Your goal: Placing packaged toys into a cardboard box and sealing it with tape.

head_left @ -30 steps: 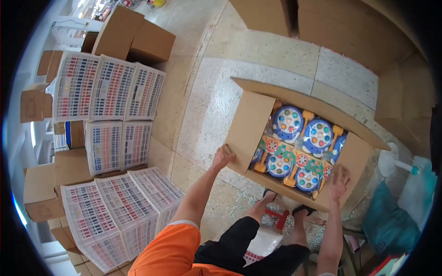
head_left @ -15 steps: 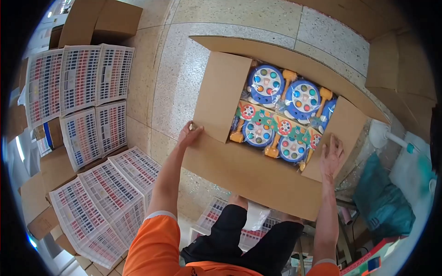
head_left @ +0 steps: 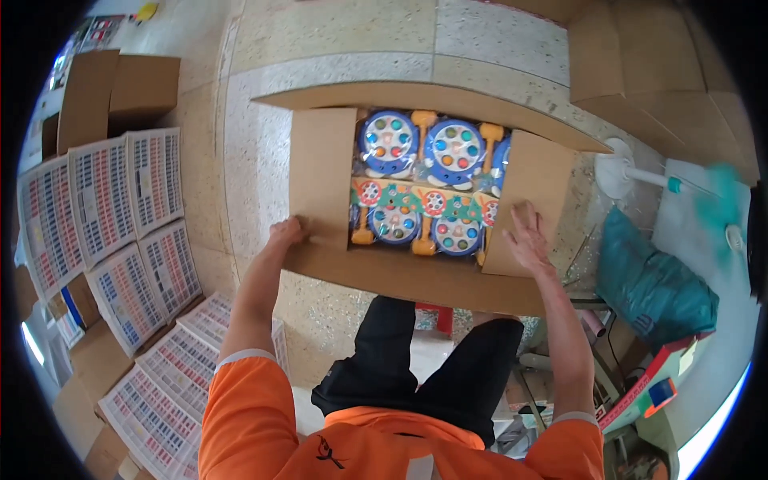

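A large open cardboard box (head_left: 416, 280) stands in front of me, with its flaps folded outward or partly inward. Inside lie several toys in clear wrap: round blue-and-white whack games (head_left: 456, 152) with coloured buttons, and orange toy hammers (head_left: 491, 144). A printed green card strip (head_left: 412, 200) runs across the middle between the two rows. My left hand (head_left: 286, 232) is closed on the box's near left corner, by the left flap (head_left: 322, 176). Flat on the right flap (head_left: 540, 172) rests my right hand (head_left: 528, 240), its fingers spread.
Printed sheets (head_left: 152, 280) cover stacked cartons on the left. More cardboard boxes stand at the far left (head_left: 144, 88) and far right (head_left: 648, 64). A white fan-like stand (head_left: 614, 170) and a teal plastic bag (head_left: 652, 280) are at the right.
The box now looks straighter and lies further left in the picture, as the view has shifted. Both hands have stayed on the box at about the same places.
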